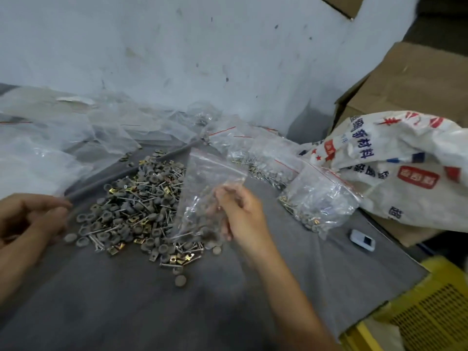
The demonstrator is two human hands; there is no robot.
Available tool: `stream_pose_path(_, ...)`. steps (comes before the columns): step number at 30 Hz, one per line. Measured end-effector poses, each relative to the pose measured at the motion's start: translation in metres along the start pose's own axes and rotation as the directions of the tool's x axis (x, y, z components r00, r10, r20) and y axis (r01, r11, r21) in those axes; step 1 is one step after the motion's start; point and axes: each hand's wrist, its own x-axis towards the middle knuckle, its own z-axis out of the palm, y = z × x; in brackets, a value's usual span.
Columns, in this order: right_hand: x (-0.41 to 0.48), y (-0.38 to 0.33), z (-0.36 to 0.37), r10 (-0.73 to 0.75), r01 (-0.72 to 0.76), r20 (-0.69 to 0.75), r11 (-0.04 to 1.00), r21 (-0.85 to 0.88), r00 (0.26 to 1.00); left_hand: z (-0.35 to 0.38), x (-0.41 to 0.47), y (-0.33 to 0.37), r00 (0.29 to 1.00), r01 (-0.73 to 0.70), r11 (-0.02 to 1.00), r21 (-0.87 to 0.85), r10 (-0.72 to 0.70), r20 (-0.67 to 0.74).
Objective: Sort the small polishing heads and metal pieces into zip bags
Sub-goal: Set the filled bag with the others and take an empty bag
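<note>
1. Nearest the camera is the grey-covered worktop (126, 312), with the right forearm reaching across it. A stray polishing head (180, 280) lies just short of the main heap.
2. The right hand (240, 214) pinches a clear zip bag (202, 188) by its side. It holds the bag upright over the right edge of the pile (136, 206) of grey polishing heads, pins and brass-coloured metal pieces. Some pieces already sit in the bottom of the bag.
3. The left hand (30, 219) hovers at the pile's left edge with its fingers curled. It is too blurred to tell whether it holds anything.
4. Filled bags (319, 198) lie to the right near a printed woven sack (405, 160), and empty bags (76, 133) are heaped at the back left.
5. This looks like the filling step, with much of the pile still loose. The next move probably needs the left hand to gather pieces and feed them through the bag's mouth, which must be held open.
</note>
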Motion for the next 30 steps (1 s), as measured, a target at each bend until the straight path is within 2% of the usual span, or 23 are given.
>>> stream_pose_path(2,0.025,0.0,-0.035,0.061,-0.063,-0.131,0.998,-0.016,0.99,-0.016,-0.007,0.006,0.993,0.053,0.998,-0.028,-0.049,0.108)
stream_pose_path(3,0.041,0.0,-0.052,0.098,-0.097,-0.216,0.995,0.015,0.971,-0.022,-0.008,0.005,0.994,0.058,0.997,-0.041,-0.054,0.092)
stream_pose_path(5,0.072,0.002,-0.09,0.203,-0.15,-0.397,0.976,0.159,0.895,-0.026,-0.01,0.009,0.995,0.054,0.998,-0.031,-0.051,0.082)
stream_pose_path(7,0.09,0.007,-0.119,0.332,-0.208,-0.519,0.936,0.283,0.787,-0.027,-0.015,0.014,0.999,0.0,1.0,0.018,-0.001,0.043)
stream_pose_path(9,0.093,0.022,-0.136,0.422,-0.278,-0.591,0.905,0.323,0.687,-0.029,-0.015,0.022,1.0,-0.011,0.997,0.078,0.009,0.028)
stream_pose_path(11,0.09,0.042,-0.132,0.463,-0.341,-0.592,0.887,0.312,0.66,-0.029,-0.016,0.033,0.999,-0.034,0.99,0.14,0.031,0.025)
stream_pose_path(15,0.072,0.066,-0.086,0.499,-0.385,-0.481,0.866,0.32,0.721,-0.026,-0.024,0.059,0.998,-0.053,0.967,0.249,0.046,0.033)
stream_pose_path(18,0.055,0.065,-0.044,0.457,-0.363,-0.443,0.888,0.284,0.772,-0.03,-0.027,0.063,0.999,-0.022,0.952,0.307,0.012,0.037)
stream_pose_path(21,0.036,0.052,0.0,0.383,-0.34,-0.355,0.923,0.18,0.853,-0.037,-0.021,0.055,0.999,-0.036,0.89,0.455,0.021,0.039)
stream_pose_path(25,0.004,0.027,0.046,0.176,-0.177,-0.069,0.984,-0.011,0.982,-0.047,-0.007,0.033,1.0,-0.026,0.795,0.606,0.022,0.014)
stream_pose_path(28,-0.011,0.014,0.061,0.007,0.006,0.07,0.982,-0.188,0.998,-0.051,0.005,0.014,0.998,0.019,0.699,0.715,0.03,-0.057)
stream_pose_path(30,-0.014,0.014,0.068,-0.024,0.047,0.107,0.976,-0.211,0.994,-0.053,0.017,0.003,0.995,0.062,0.646,0.761,0.023,-0.1)
